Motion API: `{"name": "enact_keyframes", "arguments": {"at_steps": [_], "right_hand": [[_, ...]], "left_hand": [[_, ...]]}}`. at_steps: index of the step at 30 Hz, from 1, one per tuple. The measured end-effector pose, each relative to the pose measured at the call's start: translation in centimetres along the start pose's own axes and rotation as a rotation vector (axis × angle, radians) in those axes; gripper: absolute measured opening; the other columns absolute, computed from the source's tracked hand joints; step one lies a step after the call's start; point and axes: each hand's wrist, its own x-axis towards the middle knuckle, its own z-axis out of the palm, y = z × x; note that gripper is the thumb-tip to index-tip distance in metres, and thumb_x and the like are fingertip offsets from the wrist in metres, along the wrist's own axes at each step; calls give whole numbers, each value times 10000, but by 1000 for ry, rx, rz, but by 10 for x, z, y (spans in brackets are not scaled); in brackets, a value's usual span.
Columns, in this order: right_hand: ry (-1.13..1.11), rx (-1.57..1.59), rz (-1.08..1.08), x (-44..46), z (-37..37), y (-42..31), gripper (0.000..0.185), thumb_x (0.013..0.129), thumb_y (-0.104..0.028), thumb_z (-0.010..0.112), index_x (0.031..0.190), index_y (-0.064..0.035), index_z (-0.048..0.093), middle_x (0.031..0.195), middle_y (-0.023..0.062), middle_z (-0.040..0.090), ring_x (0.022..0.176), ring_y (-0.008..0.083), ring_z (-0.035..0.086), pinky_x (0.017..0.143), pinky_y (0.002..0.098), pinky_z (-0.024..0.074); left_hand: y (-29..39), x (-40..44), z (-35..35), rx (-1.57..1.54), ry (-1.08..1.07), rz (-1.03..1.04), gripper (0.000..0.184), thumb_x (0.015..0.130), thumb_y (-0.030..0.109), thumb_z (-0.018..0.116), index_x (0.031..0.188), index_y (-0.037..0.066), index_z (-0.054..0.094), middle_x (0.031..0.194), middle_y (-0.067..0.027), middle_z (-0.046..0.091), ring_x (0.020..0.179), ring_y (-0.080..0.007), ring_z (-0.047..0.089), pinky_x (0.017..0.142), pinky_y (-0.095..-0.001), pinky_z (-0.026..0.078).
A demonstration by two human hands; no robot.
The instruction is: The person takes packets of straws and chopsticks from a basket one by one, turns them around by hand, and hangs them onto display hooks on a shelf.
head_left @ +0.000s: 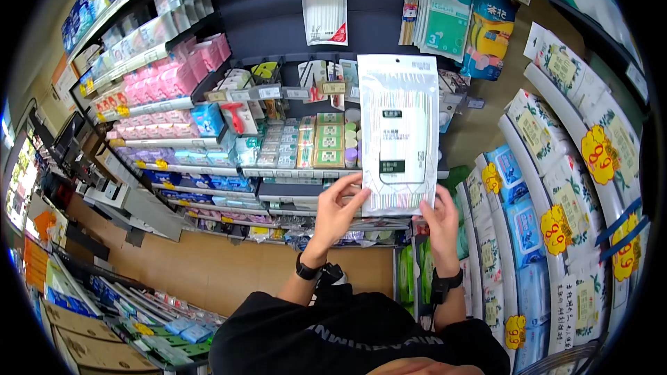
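Observation:
Both hands hold up a flat clear-and-white pack of straws (399, 135), upright, with thin coloured stripes showing at its top and bottom and "50" printed on its label. My left hand (338, 207) pinches the lower left edge between thumb and fingers. At the lower right corner, my right hand (440, 222) grips the pack the same way. Behind the pack, shelf goods are partly hidden. A similar white pack (325, 5) hangs on the rack above and to the left.
Green packs (445, 17) and a blue-yellow bag (490, 31) hang at the upper right. Tissue packs with yellow price tags (556, 229) fill the right shelves. Pink packs (167, 73) line the left shelves. Brown floor (229, 264) lies below, and boxed goods (97, 340) stand at the lower left.

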Motion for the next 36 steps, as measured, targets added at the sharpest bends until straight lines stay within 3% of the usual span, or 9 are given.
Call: {"name": "enact_keyframes", "arguments": {"at_steps": [4,15,18,20,32,36], "right_hand": [[43,17,-97,64,14,3,326,969,-32,581,1273,51,496,1042,120,689,857,119,635,689,266,533],[157,50,-275,187,46,10,297,972,-74,603,1231,51,532,1002,129,700,779,112,623,667,258,511],[158,34,-282,204,48,6,299,974,-76,602,1235,56,536,1004,125,698,773,108,615,687,260,504],[184,33,-313,213,51,4,293,975,-69,598,1234,55,540,1008,120,696,764,100,606,678,257,501],[150,49,-371,247,46,8,327,984,-68,568,1278,52,494,1091,123,680,850,99,617,676,252,494],[158,96,-379,252,46,8,300,979,-46,578,1252,55,508,1051,126,687,822,106,617,681,263,505]], "left_hand": [[7,68,-7,-34,-31,70,388,900,-31,673,1271,-85,572,1117,-108,657,893,-85,631,720,-205,545],[14,204,-21,-3,-128,200,371,905,-8,674,1263,-58,589,1121,-109,663,901,-78,638,757,-232,561],[15,223,-20,-32,-133,193,371,906,-8,672,1264,-59,588,1128,-114,663,900,-79,637,759,-230,564],[15,233,-20,3,-130,251,373,909,1,672,1262,-78,582,1116,-130,681,895,-93,652,672,-215,519],[13,260,-13,-40,-115,276,373,907,-13,674,1263,-78,583,1099,-125,680,896,-94,643,717,-217,519],[14,267,-12,-24,-139,286,376,903,-19,677,1260,-84,579,1113,-129,672,904,-97,641,747,-224,529]]}}
